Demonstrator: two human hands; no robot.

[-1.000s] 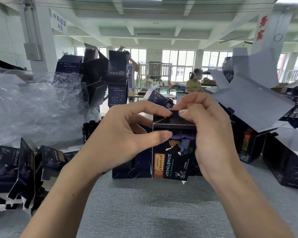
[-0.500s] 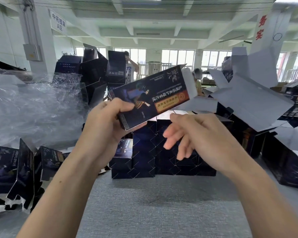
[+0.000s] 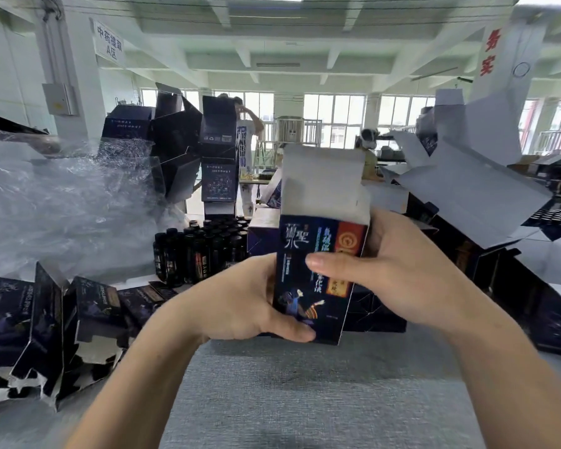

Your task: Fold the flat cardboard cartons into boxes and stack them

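Dark blue printed cardboard carton (image 3: 305,236) upright at centre frame, left hand (image 3: 240,306) gripping its base, right hand (image 3: 392,273) clasping its side, white flap (image 3: 321,179) open. An uneven squeeze could crease the panels.

Pillar sign (image 3: 109,43) reads 中药提取 A区 (right column (image 3: 507,92): 务实).

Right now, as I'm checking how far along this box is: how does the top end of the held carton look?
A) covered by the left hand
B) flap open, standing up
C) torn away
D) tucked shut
B: the top flap of the carton stands upright with its white inside showing, while the left hand grips the bottom corner and the right hand grips the side.
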